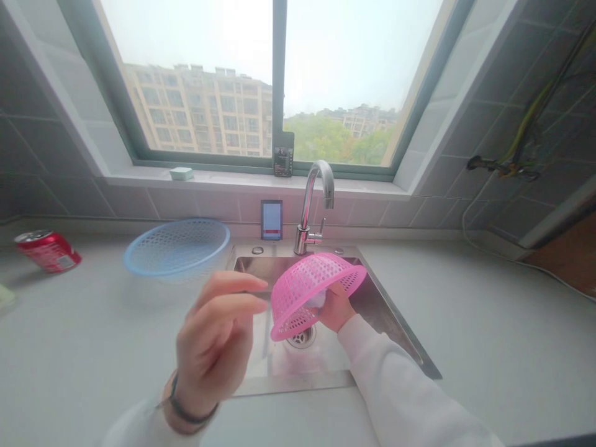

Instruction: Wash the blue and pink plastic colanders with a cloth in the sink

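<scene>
A pink plastic colander [310, 279] is tipped on its side above the steel sink, its hollow facing down and towards me. My right hand [339, 308] reaches into that hollow, its fingers closed around a soft white cloth-like piece [317, 299] against the inner wall; the fingertips are partly hidden by the colander. To the left, my left hand [216, 338] is raised with its fingers apart and bent, holding nothing. Its fingertips come close to the colander's left rim without clearly touching it. Below the colander, the drain [302, 337] shows in the sink [321, 363].
Behind the sink rises a chrome faucet [305, 214]. A blue plastic basket [179, 248] and a red can [49, 251] lying on its side are on the left counter. A phone [284, 155] and a pale soap-like block [181, 173] stand on the sill; a small screen [271, 220] leans below.
</scene>
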The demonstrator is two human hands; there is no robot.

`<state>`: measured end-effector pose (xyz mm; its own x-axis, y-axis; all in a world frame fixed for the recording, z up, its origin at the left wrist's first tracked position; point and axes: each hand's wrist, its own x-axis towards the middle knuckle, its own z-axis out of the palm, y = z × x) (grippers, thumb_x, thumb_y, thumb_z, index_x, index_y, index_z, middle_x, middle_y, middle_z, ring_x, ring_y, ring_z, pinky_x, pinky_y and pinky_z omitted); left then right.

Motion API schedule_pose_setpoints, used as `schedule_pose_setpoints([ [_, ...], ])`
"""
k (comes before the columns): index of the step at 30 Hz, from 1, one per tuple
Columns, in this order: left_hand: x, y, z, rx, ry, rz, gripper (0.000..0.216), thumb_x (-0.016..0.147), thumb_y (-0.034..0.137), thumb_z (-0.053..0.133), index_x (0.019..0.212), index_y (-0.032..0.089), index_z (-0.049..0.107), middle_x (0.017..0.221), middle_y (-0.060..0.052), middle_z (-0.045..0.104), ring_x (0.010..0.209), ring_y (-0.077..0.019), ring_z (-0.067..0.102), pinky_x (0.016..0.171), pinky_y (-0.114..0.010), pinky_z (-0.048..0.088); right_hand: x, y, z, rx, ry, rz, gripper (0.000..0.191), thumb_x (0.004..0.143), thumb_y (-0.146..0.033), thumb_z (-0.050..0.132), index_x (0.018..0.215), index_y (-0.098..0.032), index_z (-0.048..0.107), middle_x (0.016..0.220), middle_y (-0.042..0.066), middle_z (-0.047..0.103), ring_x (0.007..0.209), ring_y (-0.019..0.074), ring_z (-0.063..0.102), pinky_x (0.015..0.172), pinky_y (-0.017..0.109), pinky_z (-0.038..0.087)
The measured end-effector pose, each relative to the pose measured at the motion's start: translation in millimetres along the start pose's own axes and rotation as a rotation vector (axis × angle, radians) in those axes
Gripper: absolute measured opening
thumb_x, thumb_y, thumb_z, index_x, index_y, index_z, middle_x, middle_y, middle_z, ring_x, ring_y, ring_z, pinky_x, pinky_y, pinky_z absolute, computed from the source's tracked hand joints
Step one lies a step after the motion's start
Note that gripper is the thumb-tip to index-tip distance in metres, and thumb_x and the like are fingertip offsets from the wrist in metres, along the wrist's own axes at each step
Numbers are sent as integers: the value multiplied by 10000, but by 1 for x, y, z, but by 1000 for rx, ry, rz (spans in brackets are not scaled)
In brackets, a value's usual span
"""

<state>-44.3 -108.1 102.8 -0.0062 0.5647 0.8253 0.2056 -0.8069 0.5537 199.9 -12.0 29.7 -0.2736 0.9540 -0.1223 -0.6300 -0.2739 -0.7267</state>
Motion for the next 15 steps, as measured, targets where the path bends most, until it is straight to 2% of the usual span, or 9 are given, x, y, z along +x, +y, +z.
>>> schedule_pose_setpoints([
  [2, 6, -34, 27, -55, -138, -263, 470, 850, 331, 665, 1300, 275, 541, 1381, -106, 529, 1315, -305, 471, 1087, -500, 405, -1, -1, 2, -31, 0, -8, 405, 754, -386, 642, 1141, -268, 655, 1116, 54, 723, 1059, 296, 648, 790, 436, 565],
  [3, 5, -50, 39, -71, -219, -387, 696, 773, 373, 754, 1393, 273, 455, 1484, -128, 433, 1393, -350, 378, 1139, -540, 330, -1, -1, 2, -56, 1, -22, 408, 757, -399, 636, 1144, -269, 653, 1124, 58, 720, 1052, 298, 651, 783, 438, 565],
  [5, -5, -77, 56, -123, -354, -582, 1059, 586, 392, 894, 1473, 254, 334, 1569, -167, 293, 1448, -416, 257, 1200, -584, 169, 1, -1, 2, -121, 7, -58, 408, 764, -429, 620, 1139, -272, 646, 1111, 61, 721, 1025, 295, 659, 760, 432, 565],
  [6, -12, -88, 61, -187, -407, -642, 1135, 558, 390, 909, 1494, 251, 284, 1571, -175, 281, 1445, -422, 259, 1204, -579, 158, 2, 0, 1, -160, 7, -71, 406, 766, -443, 613, 1133, -273, 641, 1092, 62, 723, 1004, 292, 665, 743, 425, 564],
  [8, -24, -103, 67, -369, -474, -734, 1143, 610, 405, 883, 1513, 274, 195, 1531, -172, 338, 1390, -408, 367, 1168, -565, 262, 4, 2, 1, -240, -8, -87, 387, 765, -456, 605, 1098, -263, 639, 1022, 61, 729, 926, 275, 676, 687, 396, 559],
  [9, -28, -108, 68, -433, -476, -748, 1111, 624, 419, 873, 1500, 273, 206, 1510, -168, 362, 1366, -404, 399, 1145, -555, 305, 5, 4, 1, -274, -25, -82, 364, 761, -453, 606, 1061, -252, 644, 977, 61, 730, 869, 261, 677, 649, 373, 551],
  [12, -35, -113, 73, -507, -432, -762, 1034, 612, 432, 877, 1448, 254, 295, 1420, -150, 457, 1332, -394, 431, 1120, -530, 344, 6, 10, 6, -338, -70, -53, 275, 737, -403, 646, 940, -217, 661, 860, 47, 720, 724, 205, 652, 559, 298, 509],
  [15, -32, -108, 76, -649, -355, -840, 889, 640, 484, 843, 1388, 254, 421, 1322, -113, 554, 1294, -384, 476, 1096, -528, 375, 6, 15, 10, -358, -73, -48, 286, 728, -348, 711, 981, -222, 673, 874, 31, 722, 741, 195, 663, 604, 294, 530],
])
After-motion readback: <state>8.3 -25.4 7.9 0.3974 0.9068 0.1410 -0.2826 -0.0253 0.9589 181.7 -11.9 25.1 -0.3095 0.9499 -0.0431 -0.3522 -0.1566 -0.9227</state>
